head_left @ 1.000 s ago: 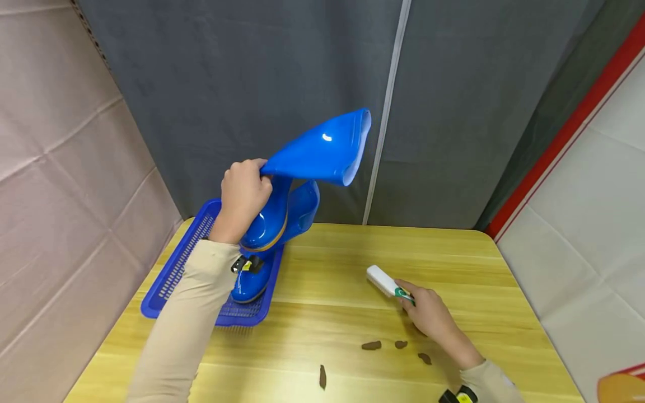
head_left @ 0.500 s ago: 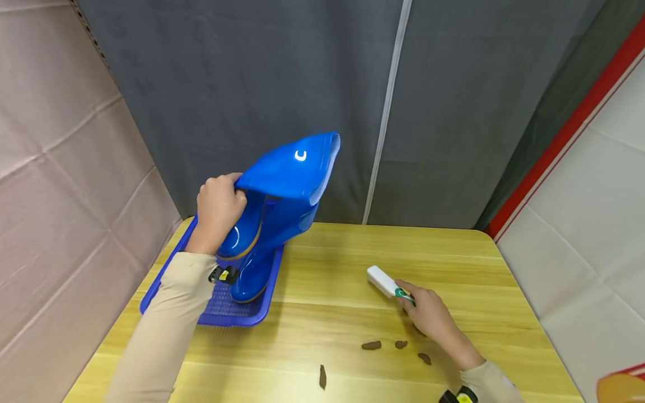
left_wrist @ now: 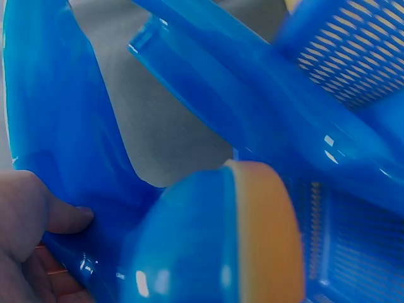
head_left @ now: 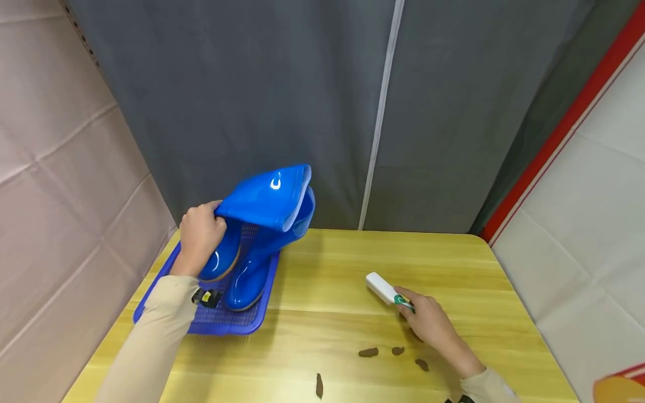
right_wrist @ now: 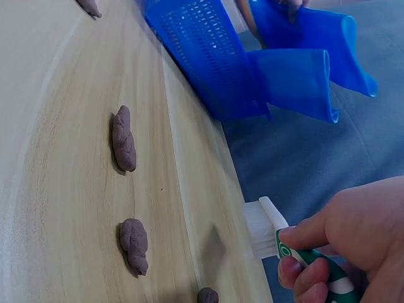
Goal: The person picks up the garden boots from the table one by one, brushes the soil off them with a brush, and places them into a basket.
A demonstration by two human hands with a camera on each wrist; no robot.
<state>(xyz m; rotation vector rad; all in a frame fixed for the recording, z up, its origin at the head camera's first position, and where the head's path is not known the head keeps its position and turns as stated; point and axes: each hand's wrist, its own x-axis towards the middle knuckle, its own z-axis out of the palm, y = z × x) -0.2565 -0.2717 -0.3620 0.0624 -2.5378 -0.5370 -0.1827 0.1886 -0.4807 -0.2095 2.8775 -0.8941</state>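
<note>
My left hand grips a shiny blue rain boot at the ankle, its toe low over the blue basket and its wide opening facing right. In the left wrist view, the thumb presses the boot's shaft, and an orange sole shows at the toe. A second blue rain boot rests in the basket, its shaft leaning out over the back right rim. My right hand holds a white brush by its green and white handle, bristles facing down and left, above the table's right half.
Several brown lumps lie on the wooden table near the front, left of my right forearm. A grey curtain stands behind the table, with a pale quilted wall at left and a white panel at right.
My left hand has brought the held boot down and to the left, over the basket beside the other boot. My right hand and the brush have stayed about where they were.
</note>
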